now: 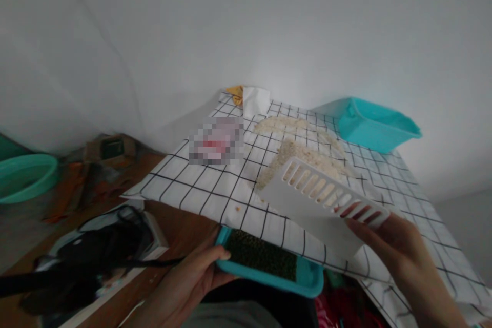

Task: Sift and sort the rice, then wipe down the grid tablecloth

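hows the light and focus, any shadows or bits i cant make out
Head view: dim, soft light, the wall brightest above the checked cloth; head view: a faint shadow on the wall left of the teal bin; head view: a pixelated patch hides detail on the cloth, and dark items at lower left look blurred.

Left passage: bare white black-checked cloth (175,177), before the blurred pinkish object (217,141).
Centre: tilted white slotted plastic panel (295,210) bars the loose beige grain heap (273,166).
Far right: deep turquoise plastic tub (371,128) obstructs.
Below near edge: shallow turquoise plastic tray (312,274) blocks.
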